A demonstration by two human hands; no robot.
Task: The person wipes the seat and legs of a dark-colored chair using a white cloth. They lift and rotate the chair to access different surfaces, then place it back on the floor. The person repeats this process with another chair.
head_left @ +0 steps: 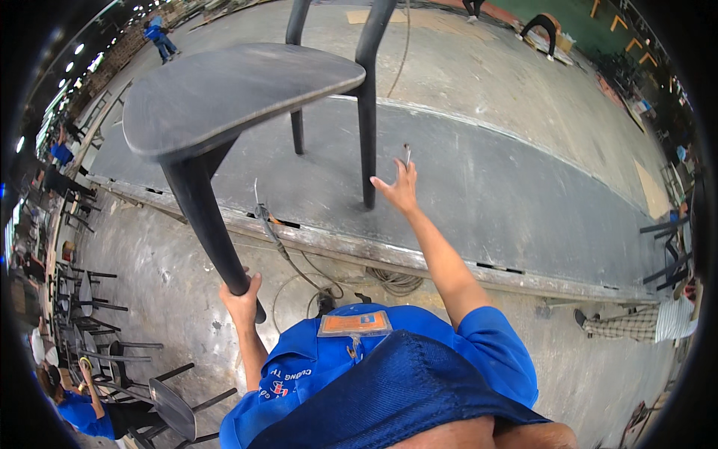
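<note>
A black chair (239,93) with a smooth, rounded seat stands tilted over a long grey-topped work platform (508,194). My left hand (241,299) is closed round the lower end of its near leg, which reaches past the platform's front edge. Two other legs end over the platform top; whether they touch it is hard to judge. To the right of the nearer one is my right hand (399,187), apart from the leg, thumb spread outward. A thin pale stick with a dark tip (407,154) shows between its fingers, too small to name. The chair's backrest is cut off above.
An air hose with a metal nozzle (263,217) lies over the platform's front edge, its coils (395,282) on the floor below. More dark chairs (173,404) stand at lower left beside a seated person (82,411). Another person (636,325) is at the right; others are farther off.
</note>
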